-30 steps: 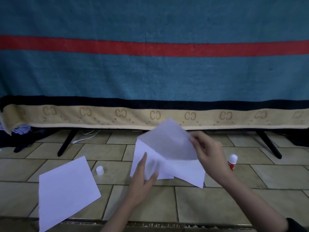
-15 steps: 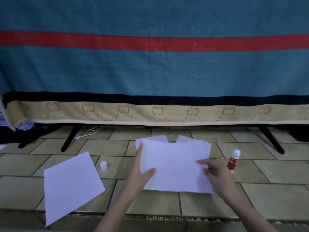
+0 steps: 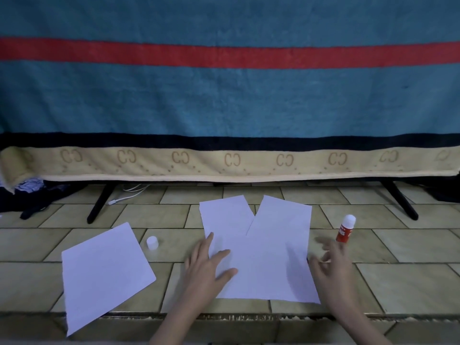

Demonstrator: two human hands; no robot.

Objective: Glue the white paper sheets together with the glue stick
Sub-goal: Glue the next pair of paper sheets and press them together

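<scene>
Two overlapping white paper sheets (image 3: 268, 255) lie flat on the tiled floor in the middle. My left hand (image 3: 206, 265) rests on their left edge with straight, spread fingers. Just off the sheets' right edge hovers my right hand (image 3: 331, 265), blurred, fingers loosely spread and holding nothing. The red glue stick (image 3: 345, 229) stands upright beyond my right hand, uncapped with its white tip showing. Its white cap (image 3: 152, 242) sits on the floor to the left. A third white sheet (image 3: 104, 270) lies apart at the left.
A teal blanket (image 3: 224, 100) with a red stripe and beige border hangs across the back over a frame with black legs (image 3: 98, 207). A white cable (image 3: 129, 192) and dark clothes (image 3: 32, 195) lie under it. A step edge (image 3: 236, 317) runs along the floor near me.
The top sheet, held up by my right hand a second ago, now lies flat on the other. My right hand has let go and moved off to the right, toward the glue stick.
</scene>
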